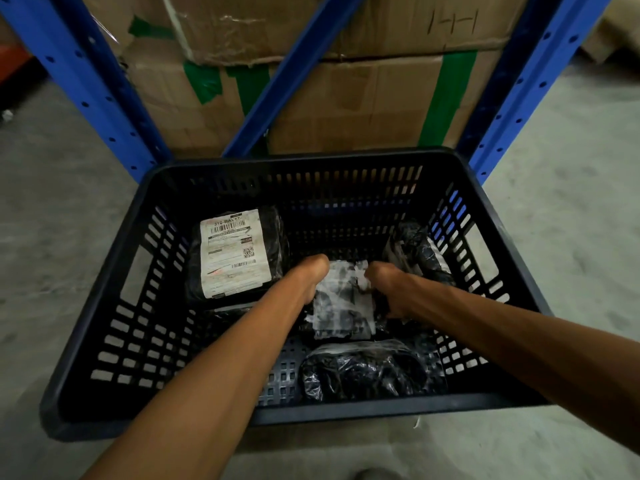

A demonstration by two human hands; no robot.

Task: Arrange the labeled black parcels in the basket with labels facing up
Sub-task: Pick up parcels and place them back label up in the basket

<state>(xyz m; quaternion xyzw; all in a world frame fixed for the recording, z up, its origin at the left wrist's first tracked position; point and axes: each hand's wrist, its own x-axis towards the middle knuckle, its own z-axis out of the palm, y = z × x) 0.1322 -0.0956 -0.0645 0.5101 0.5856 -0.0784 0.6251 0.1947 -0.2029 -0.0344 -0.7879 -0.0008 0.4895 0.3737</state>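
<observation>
While both hands work basket (104, 327) centre, middle parcel (341, 306) sits directly between them, long axis running away from person. Left hand (311, 277) clenched on its left edge, right hand (389, 289) grasping right edge; both equally near. White label on it blurred, creased, appears up. Far-left parcel (239, 252): flat, label up, readable. Near parcel (363, 374): crinkly glossy black film, no label visible, likely needs flip. Right parcel (420, 252) leans on slotted plastic wall, label side unclear.

Both hands, left hand (313, 280) and right hand (388, 289), hold a blurry black plastic parcel (343, 306) inside the big black slotted plastic basket (104, 323).
</observation>
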